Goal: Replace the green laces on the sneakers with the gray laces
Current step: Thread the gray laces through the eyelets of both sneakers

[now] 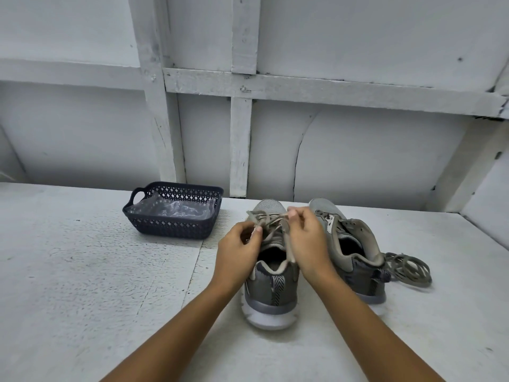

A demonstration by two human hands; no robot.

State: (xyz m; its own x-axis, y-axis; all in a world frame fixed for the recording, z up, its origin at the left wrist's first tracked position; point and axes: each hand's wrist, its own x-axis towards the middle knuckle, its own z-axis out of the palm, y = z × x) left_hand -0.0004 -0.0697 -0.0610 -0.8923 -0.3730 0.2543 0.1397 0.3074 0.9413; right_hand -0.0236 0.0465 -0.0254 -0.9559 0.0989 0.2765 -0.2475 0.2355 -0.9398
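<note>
Pinching lace [271, 224] strands over the tongue of the left-side sneaker [271, 296]: my left hand [239, 244] nips one strand between thumb and forefinger, my right hand [308, 238] nips another, held slightly higher. Both sneakers sit on the white table [82, 285]. The right-side sneaker [355, 260] has bare eyelets, with a loose lace pile [407, 267] touching its heel.

To do this well: work one crossing at a time, keep the two strands apart so they don't knot, pull along the eyelet line rather than up, and steady the shoe so it doesn't tip.

Unclear: my hands cover the upper eyelets. The lace colour reads as dull olive-gray, so I can't tell green from gray. The basket [170, 224] shows crumpled clear plastic [176, 209]; I can't tell whether any laces lie inside. Forearms cut off at the bottom edge.
</note>
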